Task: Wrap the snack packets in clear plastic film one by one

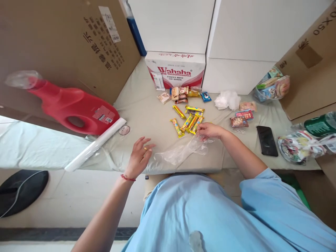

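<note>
My right hand [208, 131] pinches one end of a clear, crumpled plastic bag [181, 152], which trails left across the tabletop. Just beyond those fingers lie several small snacks in yellow wrappers [187, 122], some overlapping. My left hand [140, 154] is off to the left of the bag, fingers apart and bent a little, holding nothing. It has a ring on one finger and a red cord at the wrist. A gap separates its fingertips from the bag's left end.
Behind the wrappers stand other packaged snacks [180, 93] and a Wahaha carton [175, 71]. On the left are a red jug [76, 105] and a white roll [96, 144]. Rightward lie a white crumpled bag [227, 100], snack packets [239, 121], a phone [267, 141] and a filled tub [273, 85].
</note>
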{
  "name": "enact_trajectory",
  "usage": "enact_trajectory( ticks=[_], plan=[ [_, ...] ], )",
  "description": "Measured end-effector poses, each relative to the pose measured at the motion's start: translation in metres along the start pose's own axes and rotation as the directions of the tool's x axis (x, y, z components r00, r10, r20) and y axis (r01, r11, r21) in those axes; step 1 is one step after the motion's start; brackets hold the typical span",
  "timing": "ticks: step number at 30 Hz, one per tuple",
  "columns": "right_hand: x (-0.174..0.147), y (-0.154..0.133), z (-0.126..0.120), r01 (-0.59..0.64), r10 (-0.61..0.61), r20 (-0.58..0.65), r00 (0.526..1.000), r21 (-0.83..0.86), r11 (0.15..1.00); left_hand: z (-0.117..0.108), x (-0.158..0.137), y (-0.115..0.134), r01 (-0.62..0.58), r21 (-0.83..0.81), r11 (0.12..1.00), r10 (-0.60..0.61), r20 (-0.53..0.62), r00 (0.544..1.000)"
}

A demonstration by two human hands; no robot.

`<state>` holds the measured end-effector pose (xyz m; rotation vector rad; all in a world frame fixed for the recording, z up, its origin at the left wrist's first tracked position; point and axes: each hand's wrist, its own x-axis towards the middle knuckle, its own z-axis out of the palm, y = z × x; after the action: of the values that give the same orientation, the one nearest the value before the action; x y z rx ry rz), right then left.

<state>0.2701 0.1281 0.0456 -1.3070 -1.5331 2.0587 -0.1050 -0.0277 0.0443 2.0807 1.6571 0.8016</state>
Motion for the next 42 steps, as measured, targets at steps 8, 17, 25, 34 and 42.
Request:
enact_trajectory(
  ticks=[8, 17, 25, 34, 42],
  plan=[
    [0.015, 0.000, 0.000, 0.049, -0.049, 0.013, 0.999, -0.058, 0.997, 0.036, 0.029, 0.081, -0.225, -0.022, 0.974, 0.226, 0.114, 0.968],
    [-0.019, 0.000, -0.020, 0.383, -0.600, -0.119, 0.791, -0.669, 0.637, 0.069, 0.042, 0.082, 0.395, -0.364, 0.844, -0.413, 0.031, 0.910],
    [-0.028, -0.006, 0.016, 0.450, -0.669, 0.256, 0.698, -0.883, 0.132, 0.093, 0.049, 0.083, 0.563, -0.166, 0.810, -0.565, 0.037, 0.824],
    [-0.049, -0.001, 0.020, 0.263, -0.770, 0.197, 0.606, -0.964, -0.039, 0.075, 0.063, 0.054, 0.652, -0.413, 0.636, -0.723, -0.024, 0.690],
    [-0.084, 0.053, 0.065, 0.432, -0.701, 0.279, 0.656, -0.901, 0.045, 0.075, 0.079, 0.024, 0.657, -0.493, 0.569, -0.721, 0.084, 0.688]
  ],
)
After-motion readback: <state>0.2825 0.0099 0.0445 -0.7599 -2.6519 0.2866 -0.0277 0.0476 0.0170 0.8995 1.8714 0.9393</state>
